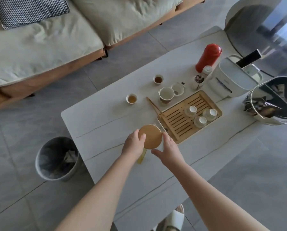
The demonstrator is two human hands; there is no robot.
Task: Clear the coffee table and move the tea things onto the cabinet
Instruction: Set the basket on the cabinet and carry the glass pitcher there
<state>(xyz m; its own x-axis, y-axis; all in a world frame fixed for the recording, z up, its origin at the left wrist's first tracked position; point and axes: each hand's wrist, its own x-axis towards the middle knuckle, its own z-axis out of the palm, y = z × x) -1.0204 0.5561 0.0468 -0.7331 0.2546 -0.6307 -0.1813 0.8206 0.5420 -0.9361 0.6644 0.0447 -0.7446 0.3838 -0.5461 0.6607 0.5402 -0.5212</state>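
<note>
White table [106,124]: two cups [132,98] hold tea.

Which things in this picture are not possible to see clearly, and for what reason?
- Yellowish container, head view: hidden under the round wooden lid and the left hand; its contents cannot be told.
- Right hand: whether it touches the lid is unclear.
- Shiny round metal bin: cut off by the right edge.
- Small dark ornament beside the red flask: too small and blurred.
- Grey waste basket: contents are in shadow.
</note>
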